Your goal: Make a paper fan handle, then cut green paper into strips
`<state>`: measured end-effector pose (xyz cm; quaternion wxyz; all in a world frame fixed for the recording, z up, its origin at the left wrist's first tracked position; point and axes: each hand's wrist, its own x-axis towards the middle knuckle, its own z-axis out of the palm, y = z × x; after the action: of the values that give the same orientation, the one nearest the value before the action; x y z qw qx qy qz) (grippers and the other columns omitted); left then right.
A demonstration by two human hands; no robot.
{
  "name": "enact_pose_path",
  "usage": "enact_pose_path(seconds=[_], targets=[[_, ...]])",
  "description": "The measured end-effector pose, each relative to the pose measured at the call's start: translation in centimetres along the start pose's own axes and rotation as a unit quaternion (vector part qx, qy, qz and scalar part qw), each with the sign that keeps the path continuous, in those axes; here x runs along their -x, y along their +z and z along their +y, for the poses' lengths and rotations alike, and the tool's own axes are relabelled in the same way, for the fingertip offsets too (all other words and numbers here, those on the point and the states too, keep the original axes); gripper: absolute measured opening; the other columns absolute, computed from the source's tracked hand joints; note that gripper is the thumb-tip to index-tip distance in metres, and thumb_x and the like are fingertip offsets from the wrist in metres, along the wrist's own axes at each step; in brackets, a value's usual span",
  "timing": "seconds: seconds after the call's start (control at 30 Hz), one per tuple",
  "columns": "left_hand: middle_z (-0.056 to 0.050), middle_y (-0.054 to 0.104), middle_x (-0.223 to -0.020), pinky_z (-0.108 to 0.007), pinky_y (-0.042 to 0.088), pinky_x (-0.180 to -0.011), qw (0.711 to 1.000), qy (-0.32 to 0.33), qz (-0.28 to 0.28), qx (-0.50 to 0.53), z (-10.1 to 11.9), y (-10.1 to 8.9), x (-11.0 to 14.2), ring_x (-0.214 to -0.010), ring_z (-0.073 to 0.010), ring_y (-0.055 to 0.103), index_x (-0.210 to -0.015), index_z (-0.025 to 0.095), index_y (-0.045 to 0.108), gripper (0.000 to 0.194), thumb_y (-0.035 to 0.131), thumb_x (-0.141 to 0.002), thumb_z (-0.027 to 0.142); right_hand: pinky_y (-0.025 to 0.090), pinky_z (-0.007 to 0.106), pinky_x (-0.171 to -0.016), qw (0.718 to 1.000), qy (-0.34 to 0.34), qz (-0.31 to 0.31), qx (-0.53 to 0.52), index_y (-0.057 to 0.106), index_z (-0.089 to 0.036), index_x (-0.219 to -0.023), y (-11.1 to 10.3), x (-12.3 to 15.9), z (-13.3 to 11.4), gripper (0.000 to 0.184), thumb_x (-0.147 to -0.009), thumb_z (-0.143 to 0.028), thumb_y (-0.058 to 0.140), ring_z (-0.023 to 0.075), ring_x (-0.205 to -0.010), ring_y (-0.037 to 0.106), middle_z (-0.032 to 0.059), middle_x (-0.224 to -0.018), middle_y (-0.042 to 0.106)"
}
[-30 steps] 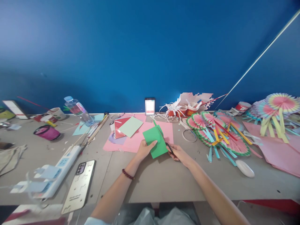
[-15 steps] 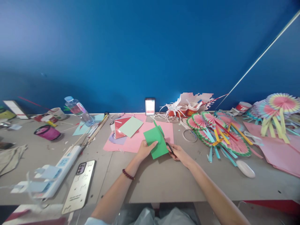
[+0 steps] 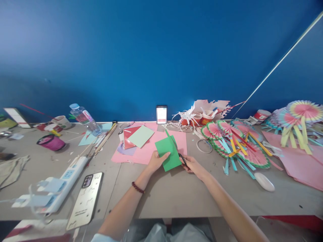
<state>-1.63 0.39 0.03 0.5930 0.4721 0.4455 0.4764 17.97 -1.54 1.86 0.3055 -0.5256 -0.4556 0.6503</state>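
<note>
My left hand grips a green sheet of paper by its left side, thumb on top and fingers underneath. At the sheet's right edge my right hand is closed round the dark handles of a pair of scissors. The blades point away from me along the right part of the sheet, where a narrow green strip stands partly apart at the top. Below and behind the green sheet lies a large pink sheet. On it rest a pale green sheet and a red packet.
To the left are a phone, a power strip, a tilted water bottle and a pink mesh cup. Pleated paper fans, a tape ring and a white oval object lie right. A small screen stands against the wall.
The green sheet has shifted very slightly to the right. Both hands keep nearly the same place and hold, and the other things stay where they were.
</note>
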Motion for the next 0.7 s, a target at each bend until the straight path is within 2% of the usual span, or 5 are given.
enact_pose_path(seconds=[0.3, 0.43, 0.57, 0.7], targets=[[-0.012, 0.079, -0.098, -0.041, 0.063, -0.079, 1.0, -0.012, -0.012, -0.018, 0.5, 0.2, 0.3, -0.089, -0.0318, 0.076, -0.09, 0.014, 0.079, 0.048, 0.085, -0.063, 0.053, 0.008, 0.019, -0.04, 1.0, 0.003, -0.003, 0.004, 0.049, -0.022, -0.071, -0.5, -0.8, 1.0, 0.061, -0.054, -0.074, 0.075, 0.0029, -0.037, 0.021, -0.0119, -0.043, 0.037], [-0.011, 0.08, -0.092, -0.04, 0.063, -0.075, 0.999, -0.018, -0.016, -0.046, 1.0, 0.5, 0.6, -0.085, -0.0311, 0.076, -0.085, 0.014, 0.078, 0.044, 0.084, -0.064, 0.052, 0.007, 0.02, -0.04, 1.0, 0.003, 0.004, -0.007, 0.049, -0.022, -0.071, -0.6, -1.1, 1.4, 0.058, -0.056, -0.071, 0.076, 0.003, -0.037, 0.024, -0.0115, -0.045, 0.037], [-0.011, 0.08, -0.095, -0.039, 0.063, -0.077, 0.999, -0.017, -0.024, -0.043, 1.0, 0.5, 0.6, -0.087, -0.0303, 0.076, -0.086, 0.014, 0.078, 0.047, 0.084, -0.063, 0.054, 0.008, 0.019, -0.039, 1.0, 0.003, 0.011, -0.014, 0.051, -0.021, -0.071, -0.4, -0.9, 1.1, 0.055, -0.057, -0.067, 0.077, 0.0022, -0.037, 0.024, -0.0105, -0.047, 0.041], [-0.011, 0.08, -0.095, -0.04, 0.063, -0.079, 1.0, -0.006, 0.006, -0.015, 0.7, 0.4, 0.3, -0.087, -0.0306, 0.076, -0.086, 0.014, 0.078, 0.049, 0.086, -0.059, 0.054, 0.012, 0.018, -0.036, 0.999, -0.004, 0.025, -0.023, 0.049, -0.021, -0.067, -0.2, -0.6, 0.6, 0.054, -0.057, -0.066, 0.077, 0.0017, -0.037, 0.028, -0.008, -0.052, 0.047]])
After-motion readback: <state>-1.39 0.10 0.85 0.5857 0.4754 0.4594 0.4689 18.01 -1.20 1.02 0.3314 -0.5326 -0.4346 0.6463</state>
